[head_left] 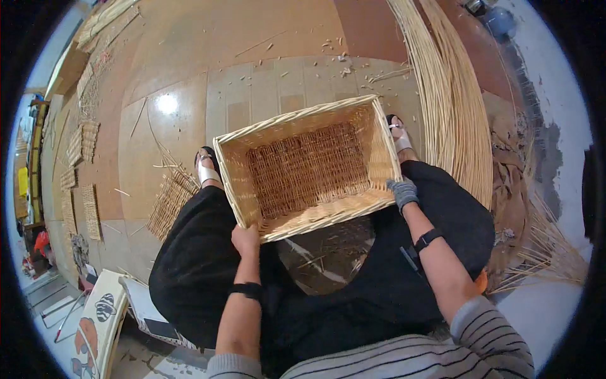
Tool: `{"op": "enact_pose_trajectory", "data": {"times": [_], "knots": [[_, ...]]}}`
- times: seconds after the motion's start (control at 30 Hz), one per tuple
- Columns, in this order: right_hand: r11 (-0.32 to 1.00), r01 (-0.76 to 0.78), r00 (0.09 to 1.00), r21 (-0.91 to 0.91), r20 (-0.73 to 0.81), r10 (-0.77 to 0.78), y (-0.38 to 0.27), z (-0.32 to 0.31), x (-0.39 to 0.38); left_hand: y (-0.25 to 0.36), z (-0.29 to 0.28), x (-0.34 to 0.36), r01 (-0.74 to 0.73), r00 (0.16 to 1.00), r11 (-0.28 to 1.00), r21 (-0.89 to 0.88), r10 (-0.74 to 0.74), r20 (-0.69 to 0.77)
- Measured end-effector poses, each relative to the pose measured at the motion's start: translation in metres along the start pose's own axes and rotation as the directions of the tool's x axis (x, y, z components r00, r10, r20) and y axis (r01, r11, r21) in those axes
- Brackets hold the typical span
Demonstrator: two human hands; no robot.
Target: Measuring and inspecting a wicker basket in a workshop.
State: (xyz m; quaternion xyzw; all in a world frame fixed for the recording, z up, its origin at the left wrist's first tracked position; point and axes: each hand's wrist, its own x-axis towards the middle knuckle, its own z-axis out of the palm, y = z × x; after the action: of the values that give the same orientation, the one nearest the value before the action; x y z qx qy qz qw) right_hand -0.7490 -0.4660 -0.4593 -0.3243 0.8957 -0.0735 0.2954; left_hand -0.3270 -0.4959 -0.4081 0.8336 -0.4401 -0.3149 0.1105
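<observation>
A rectangular wicker basket (309, 221) is held between my knees, its open top facing me. Its walls are pale and its woven bottom is browner; nothing lies inside. My left hand (247, 239) is bare and closed on the near left corner of the rim. On the near right corner, my right hand (403, 191), in a grey glove, grips the rim with its fingers curled over the edge. The basket is tilted slightly, its right side farther up in the view than its left.
A long bundle of pale wicker rods (451, 95) lies to the right, near a wall. Woven panels (169, 205) rest on the floor at the left, with more farther out. Cut scraps (268, 46) are scattered beyond the basket. A painted board (98, 316) stands at the lower left.
</observation>
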Motion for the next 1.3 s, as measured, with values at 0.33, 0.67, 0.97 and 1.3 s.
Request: {"op": "enact_pose_trajectory", "data": {"times": [0.33,0.67,0.97,1.3], "knots": [[0.956,0.211,0.963,0.202,-0.209,-0.169,-0.029,0.010,-0.043,-0.003,-0.017,-0.005,0.059,0.996,0.997,-0.044,-0.062,-0.064],[0.881,0.295,0.943,0.370,-0.262,-0.206,-0.029,0.008,-0.045,0.002,-0.017,-0.006,0.037,0.996,0.996,-0.079,-0.043,-0.081],[0.892,0.244,0.957,0.381,-0.245,-0.157,-0.029,0.009,-0.045,-0.003,-0.016,-0.004,-0.022,0.994,0.998,-0.066,0.015,-0.105],[0.895,0.242,0.960,0.375,-0.226,-0.165,-0.023,0.010,-0.042,0.004,-0.017,-0.007,-0.018,0.994,0.997,-0.077,0.009,-0.106]]}}
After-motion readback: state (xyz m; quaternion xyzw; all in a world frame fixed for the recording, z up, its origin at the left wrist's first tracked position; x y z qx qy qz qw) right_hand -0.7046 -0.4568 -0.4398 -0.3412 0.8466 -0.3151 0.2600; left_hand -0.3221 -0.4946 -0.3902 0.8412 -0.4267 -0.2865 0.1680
